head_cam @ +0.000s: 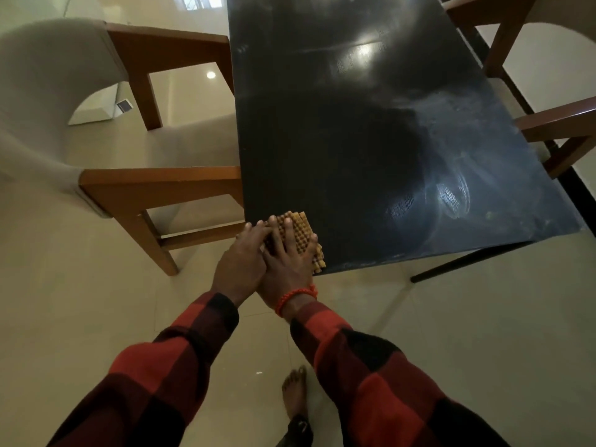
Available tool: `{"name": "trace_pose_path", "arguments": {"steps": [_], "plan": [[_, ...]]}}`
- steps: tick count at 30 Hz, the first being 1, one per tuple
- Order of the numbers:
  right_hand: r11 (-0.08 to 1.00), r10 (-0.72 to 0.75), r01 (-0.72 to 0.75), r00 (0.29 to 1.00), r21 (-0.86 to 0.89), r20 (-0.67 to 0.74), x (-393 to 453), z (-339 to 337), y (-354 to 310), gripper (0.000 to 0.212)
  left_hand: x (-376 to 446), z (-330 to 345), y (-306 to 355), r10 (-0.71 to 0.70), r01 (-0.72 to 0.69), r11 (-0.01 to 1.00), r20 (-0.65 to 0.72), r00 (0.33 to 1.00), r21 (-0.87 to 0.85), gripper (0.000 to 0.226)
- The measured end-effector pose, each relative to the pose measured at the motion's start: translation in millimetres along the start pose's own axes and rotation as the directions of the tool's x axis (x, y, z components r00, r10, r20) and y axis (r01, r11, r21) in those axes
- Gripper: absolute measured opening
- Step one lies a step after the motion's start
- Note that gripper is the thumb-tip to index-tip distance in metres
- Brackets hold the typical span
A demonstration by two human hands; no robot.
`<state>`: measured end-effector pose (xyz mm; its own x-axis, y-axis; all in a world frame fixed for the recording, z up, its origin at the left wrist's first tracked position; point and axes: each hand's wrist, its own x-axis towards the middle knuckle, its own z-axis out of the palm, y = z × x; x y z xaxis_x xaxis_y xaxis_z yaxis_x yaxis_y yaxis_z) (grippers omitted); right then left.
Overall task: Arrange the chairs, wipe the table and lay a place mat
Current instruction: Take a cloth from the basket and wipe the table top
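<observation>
Both hands (267, 256) press flat on a folded, tan, woven place mat (303, 235).

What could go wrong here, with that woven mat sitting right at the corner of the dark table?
The folded mat lies at the table's near corner, its near end at the edge, so it might slide off as it is spread. The left hand and right hand overlap on it, which may make unfolding awkward. Smears show on the tabletop, so the mat could cover spots not wiped clean.
</observation>
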<state>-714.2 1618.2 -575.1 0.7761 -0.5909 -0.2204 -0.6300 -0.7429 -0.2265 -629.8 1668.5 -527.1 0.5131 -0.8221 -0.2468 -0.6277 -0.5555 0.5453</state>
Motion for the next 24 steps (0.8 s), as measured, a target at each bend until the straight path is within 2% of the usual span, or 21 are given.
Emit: {"name": "trace_pose_path", "arguments": {"steps": [6, 16, 24], "plan": [[0.999, -0.036, 0.036, 0.999, -0.006, -0.021, -27.9, 5.3, 29.6, 0.077, -14.2, 18.2, 13.8, 0.026, -0.029, 0.999, 0.055, 0.998, 0.043, 0.048], [0.992, 0.118, -0.121, 0.984, -0.015, -0.132, -47.3, -13.7, 137.0, 0.073, 17.8, 70.7, 109.3, 0.207, -0.214, 0.976, 0.128, 0.97, 0.047, 0.051], [0.981, 0.192, -0.194, 0.97, 0.0, -0.147, -48.0, -31.4, 208.3, 0.07, 53.8, 104.3, 164.0, 0.307, -0.324, 0.945, 0.202, 0.93, 0.053, 0.053]]}}
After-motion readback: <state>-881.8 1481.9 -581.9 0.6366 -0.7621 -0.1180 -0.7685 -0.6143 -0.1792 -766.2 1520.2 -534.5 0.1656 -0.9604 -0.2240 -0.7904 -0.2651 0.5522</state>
